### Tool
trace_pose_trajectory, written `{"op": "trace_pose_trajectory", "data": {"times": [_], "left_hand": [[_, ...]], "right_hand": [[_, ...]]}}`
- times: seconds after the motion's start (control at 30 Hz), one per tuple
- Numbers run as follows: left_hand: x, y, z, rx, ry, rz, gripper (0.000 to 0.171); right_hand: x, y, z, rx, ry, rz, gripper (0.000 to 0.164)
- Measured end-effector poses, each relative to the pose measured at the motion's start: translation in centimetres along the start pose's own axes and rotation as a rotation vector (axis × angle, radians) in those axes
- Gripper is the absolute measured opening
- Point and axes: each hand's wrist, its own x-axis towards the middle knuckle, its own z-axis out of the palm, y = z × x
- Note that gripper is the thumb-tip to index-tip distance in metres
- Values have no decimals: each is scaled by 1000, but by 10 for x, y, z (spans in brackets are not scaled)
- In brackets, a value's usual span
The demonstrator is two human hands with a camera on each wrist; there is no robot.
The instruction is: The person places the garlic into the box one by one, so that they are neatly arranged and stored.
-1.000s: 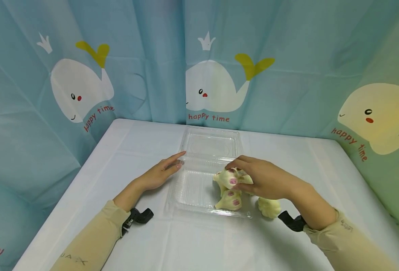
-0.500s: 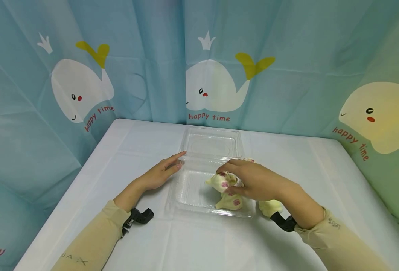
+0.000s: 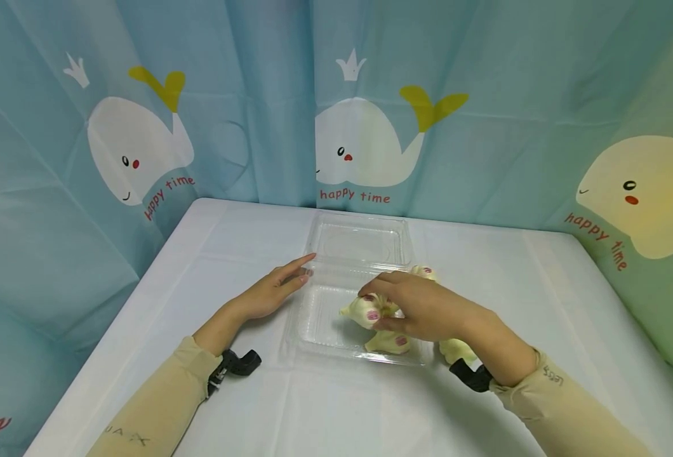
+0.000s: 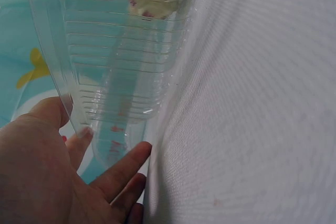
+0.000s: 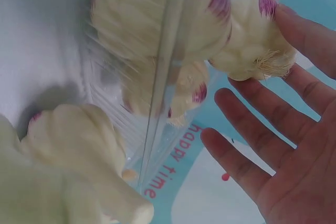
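Leftward since a second ago, the right hand (image 3: 425,308) has carried a garlic bulb (image 3: 362,312) across the base of the clear plastic clamshell (image 3: 319,317), and a far bulb (image 3: 424,271) has come into view behind it. Its grip is narrowed on the held bulb, pinched between thumb and fingertips; whether that bulb touches the base, I cannot tell. Just nearer the person, a second bulb (image 3: 389,343) lies inside the clamshell. Right of the container, a near bulb (image 3: 455,350) sits on the white-covered worktop (image 3: 245,238). The left hand (image 3: 268,295) has stayed at the container's left edge, fingers extended, grip loose and wide. The lid (image 3: 359,244) lies open toward the whale-print curtain (image 3: 279,95).
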Motion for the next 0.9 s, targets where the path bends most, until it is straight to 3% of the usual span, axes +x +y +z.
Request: {"op": "trace_pose_trajectory", "data": {"times": [0.43, 0.9], "left_hand": [[1, 0, -1, 13, 3, -2, 58], [1, 1, -1, 8, 1, 0, 58]], "right_hand": [[5, 0, 10, 1, -31, 17, 43], [10, 2, 21, -51, 2, -17, 46]]}}
